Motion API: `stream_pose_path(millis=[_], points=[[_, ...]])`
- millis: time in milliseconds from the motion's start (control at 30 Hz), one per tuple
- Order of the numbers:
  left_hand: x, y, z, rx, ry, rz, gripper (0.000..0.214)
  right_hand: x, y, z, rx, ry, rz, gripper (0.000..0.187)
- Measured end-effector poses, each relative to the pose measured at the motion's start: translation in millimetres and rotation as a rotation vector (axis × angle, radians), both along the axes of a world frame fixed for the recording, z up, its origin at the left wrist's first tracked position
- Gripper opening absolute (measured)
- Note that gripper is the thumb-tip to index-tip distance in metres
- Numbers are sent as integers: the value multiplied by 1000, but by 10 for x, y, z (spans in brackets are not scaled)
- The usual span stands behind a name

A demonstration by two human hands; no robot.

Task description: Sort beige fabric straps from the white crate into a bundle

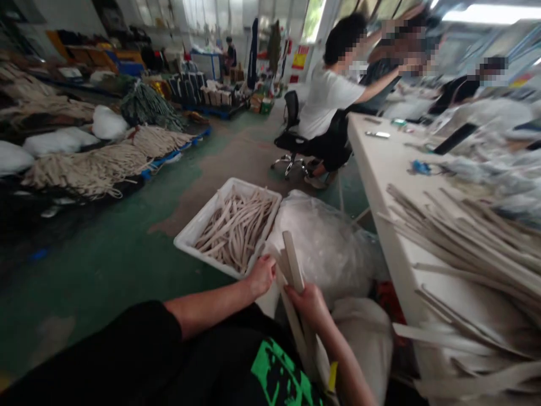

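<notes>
Beside crate [189, 240] | both hands [262, 274] closed on strips [293, 259] | long axis forward (slightly left)

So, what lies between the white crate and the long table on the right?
In the head view, a bulky plastic bag lies between the crate and the table, with held strips partly in front of it.

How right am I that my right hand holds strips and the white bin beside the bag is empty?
Not quite: the head view shows the white bin beside the bag holding a strip pile, not empty. Your right hand does hold strips.
</notes>
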State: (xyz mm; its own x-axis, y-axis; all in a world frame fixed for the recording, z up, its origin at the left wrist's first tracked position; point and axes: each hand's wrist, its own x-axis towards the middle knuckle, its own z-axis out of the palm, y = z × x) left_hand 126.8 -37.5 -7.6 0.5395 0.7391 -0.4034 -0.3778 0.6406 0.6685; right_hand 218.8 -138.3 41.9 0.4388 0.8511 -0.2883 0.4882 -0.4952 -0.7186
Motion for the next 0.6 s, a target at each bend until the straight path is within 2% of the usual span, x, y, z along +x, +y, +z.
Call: stream_pose_path(millis=[167,367,533,600], points=[[2,-13,7,-94,-19,-77,30,48,116,91,10,6,-53,34],[22,116,43,-56,-49,39,24,13,28,72,-23,36,-16,27],[9,-72,20,-103,-35,-40,13,-6,116,14,27,26,-55,26],[-3,-140,22,-107,-37,-76,17,20,174,-7,42,42,-74,30]])
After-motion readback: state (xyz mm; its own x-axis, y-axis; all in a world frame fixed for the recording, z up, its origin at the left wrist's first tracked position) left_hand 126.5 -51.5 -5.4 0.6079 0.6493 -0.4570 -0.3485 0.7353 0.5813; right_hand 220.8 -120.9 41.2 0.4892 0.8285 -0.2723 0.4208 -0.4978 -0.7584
